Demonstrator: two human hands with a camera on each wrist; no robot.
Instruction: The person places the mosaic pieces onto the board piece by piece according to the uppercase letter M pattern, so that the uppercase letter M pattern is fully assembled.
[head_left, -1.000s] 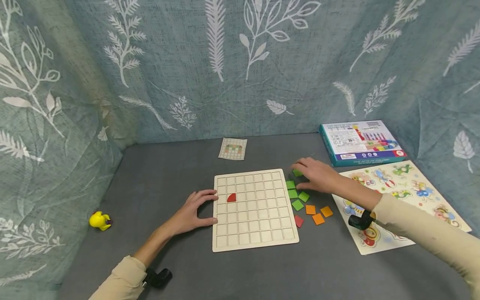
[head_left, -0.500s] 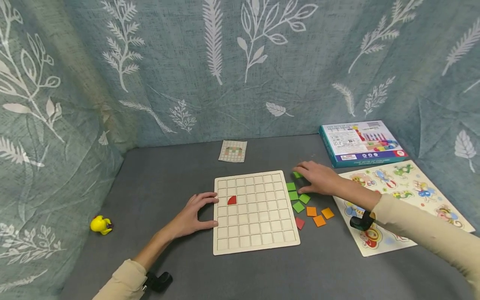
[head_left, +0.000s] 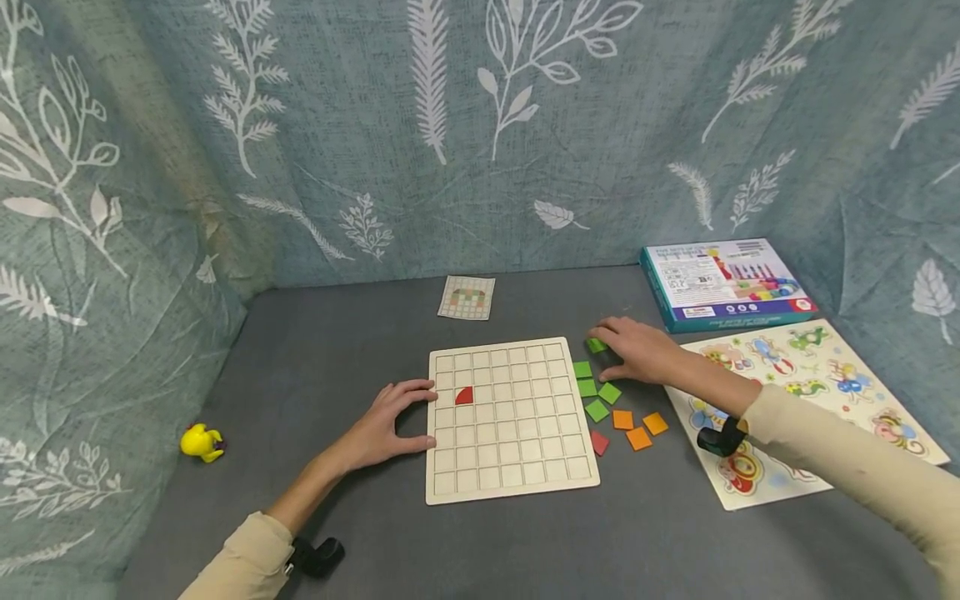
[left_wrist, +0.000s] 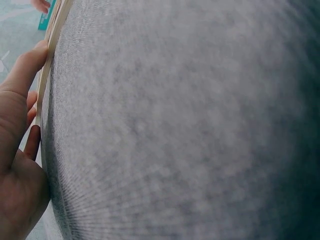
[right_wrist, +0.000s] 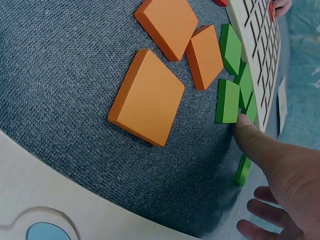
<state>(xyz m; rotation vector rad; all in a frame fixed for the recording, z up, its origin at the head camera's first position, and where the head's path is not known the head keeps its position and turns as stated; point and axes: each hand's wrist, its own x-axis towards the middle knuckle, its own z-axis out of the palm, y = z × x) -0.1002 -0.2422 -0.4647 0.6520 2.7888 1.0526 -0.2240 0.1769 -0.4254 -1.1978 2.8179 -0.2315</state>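
Observation:
In the head view a pale wooden board (head_left: 517,427) with a square grid lies in the middle of the table. One red quarter-round piece (head_left: 465,396) sits in a cell at its upper left. My left hand (head_left: 378,429) touches the board's left edge, thumb and fingers apart. Beyond the right edge, my right hand (head_left: 641,352) is over a green square tile (head_left: 596,344), fingertips right at it. The right wrist view has the thumb (right_wrist: 252,140) stretched beside another green tile (right_wrist: 228,101), while the other fingers bend loosely. More green tiles (head_left: 587,387) lie near the board.
Orange tiles (head_left: 638,438) and a red tile (head_left: 599,442) lie right of the board. Farther right are a picture puzzle board (head_left: 813,417) and a teal-edged box (head_left: 727,283). A pattern card (head_left: 467,298) lies behind the board, a yellow toy (head_left: 201,442) far left.
My right hand has shifted very slightly right beside the green tiles. The left hand stays at the board's edge, and the red piece keeps its cell.

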